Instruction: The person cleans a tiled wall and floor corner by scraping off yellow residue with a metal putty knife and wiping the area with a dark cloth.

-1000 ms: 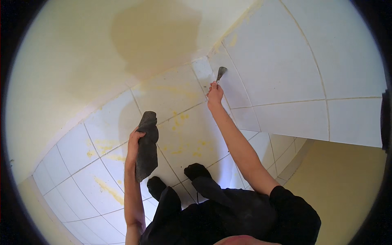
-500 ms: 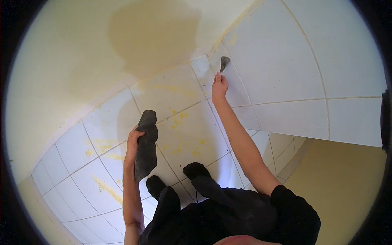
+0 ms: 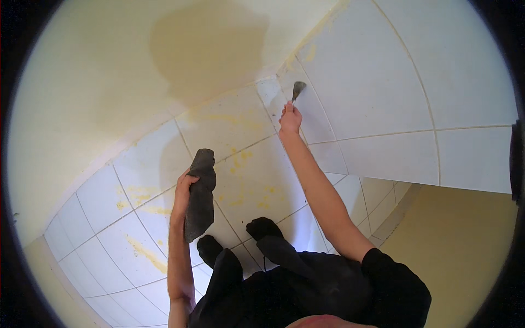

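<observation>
In the head view, the left hand [image 3: 184, 188] holds a dark grey cloth [image 3: 201, 191], bunched into a long, lumpy bundle, with the thumb lying across its near face and the other fingers mostly hidden behind it, closed on the fabric. The cloth stands lengthwise, its narrower end toward the wall [image 3: 98, 82] and its broader end toward the person's feet [image 3: 264, 227], which are covered in black. The right hand [image 3: 290, 117] reaches farther forward, at the corner where the floor [image 3: 115, 262] meets a white tiled surface [image 3: 372, 93], and its fingers are wrapped snugly around the handle of a flat scraper [image 3: 298, 89]. The scraper's dark, flared blade points away from the person, over the narrow end of that tiled surface; whether its edge touches the tile I cannot tell. The two hands are well apart, the cloth to the left and the scraper to the right. White tiles with dark joints cover the floor, and yellow smears [image 3: 145, 253] are scattered over them, several just beside the cloth. The wall ahead is pale yellow and carries a broad, soft shadow [image 3: 210, 49]. Black trousers [image 3: 227, 268] and a short black sleeve [image 3: 394, 284] show along the lower edge
</observation>
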{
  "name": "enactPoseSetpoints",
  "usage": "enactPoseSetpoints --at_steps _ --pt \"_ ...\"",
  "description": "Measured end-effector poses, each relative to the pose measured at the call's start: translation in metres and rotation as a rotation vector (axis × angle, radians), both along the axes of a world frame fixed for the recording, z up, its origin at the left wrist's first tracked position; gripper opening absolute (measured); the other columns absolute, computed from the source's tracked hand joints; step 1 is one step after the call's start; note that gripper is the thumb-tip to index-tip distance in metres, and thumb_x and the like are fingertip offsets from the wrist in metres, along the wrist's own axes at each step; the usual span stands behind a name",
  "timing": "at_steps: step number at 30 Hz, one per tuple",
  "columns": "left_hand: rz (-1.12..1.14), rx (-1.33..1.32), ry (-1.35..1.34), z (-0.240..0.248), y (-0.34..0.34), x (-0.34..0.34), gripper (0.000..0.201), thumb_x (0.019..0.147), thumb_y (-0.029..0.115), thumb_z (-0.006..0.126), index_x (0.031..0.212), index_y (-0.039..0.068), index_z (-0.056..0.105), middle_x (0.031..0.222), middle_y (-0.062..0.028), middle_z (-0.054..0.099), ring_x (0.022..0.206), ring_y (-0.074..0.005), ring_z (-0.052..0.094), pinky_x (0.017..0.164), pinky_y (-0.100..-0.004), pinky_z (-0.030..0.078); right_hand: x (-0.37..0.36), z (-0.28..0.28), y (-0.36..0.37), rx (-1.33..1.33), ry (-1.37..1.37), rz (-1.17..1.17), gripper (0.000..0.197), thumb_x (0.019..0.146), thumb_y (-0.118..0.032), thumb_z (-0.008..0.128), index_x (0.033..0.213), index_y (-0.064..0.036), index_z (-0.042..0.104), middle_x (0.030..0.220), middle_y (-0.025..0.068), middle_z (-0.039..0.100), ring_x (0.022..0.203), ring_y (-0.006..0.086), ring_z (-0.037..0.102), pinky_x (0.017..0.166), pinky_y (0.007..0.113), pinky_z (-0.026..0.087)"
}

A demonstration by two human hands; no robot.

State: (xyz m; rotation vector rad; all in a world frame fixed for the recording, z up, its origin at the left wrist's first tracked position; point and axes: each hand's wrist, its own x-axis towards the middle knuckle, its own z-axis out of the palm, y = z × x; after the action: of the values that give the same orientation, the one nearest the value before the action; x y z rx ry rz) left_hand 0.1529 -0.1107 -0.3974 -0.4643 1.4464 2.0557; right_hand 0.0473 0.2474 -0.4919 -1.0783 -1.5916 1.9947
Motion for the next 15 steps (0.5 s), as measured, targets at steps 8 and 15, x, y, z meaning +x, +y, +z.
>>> enactPoseSetpoints --at_steps 8,15 --pt "-0.036 -0.040 0.025 0.006 0.000 -0.005 0.045 0.081 0.025 0.050 0.116 -0.001 0.060 0.093 -0.0070 0.064 0.077 -0.0148 0.058 0.070 -0.0274 0.048 0.003 -0.013 0.010 0.176 -0.024 -0.047 0.036 0.097 -0.032 0.055 0.090 0.0026 0.061 0.080 0.0037 0.057 0.073 0.0113 0.049 0.068 0.028 0.041" --pt "-0.005 0.001 0.014 0.001 -0.008 -0.006 0.044 0.081 0.024 0.049 0.116 -0.001 0.060 0.093 -0.0072 0.064 0.077 -0.0151 0.059 0.069 -0.0274 0.048 0.011 -0.019 0.006 0.027 -0.064 -0.045 0.029 0.097 -0.035 0.057 0.087 -0.0069 0.059 0.069 -0.0037 0.046 0.057 0.0073 0.039 0.049 0.024 0.031"
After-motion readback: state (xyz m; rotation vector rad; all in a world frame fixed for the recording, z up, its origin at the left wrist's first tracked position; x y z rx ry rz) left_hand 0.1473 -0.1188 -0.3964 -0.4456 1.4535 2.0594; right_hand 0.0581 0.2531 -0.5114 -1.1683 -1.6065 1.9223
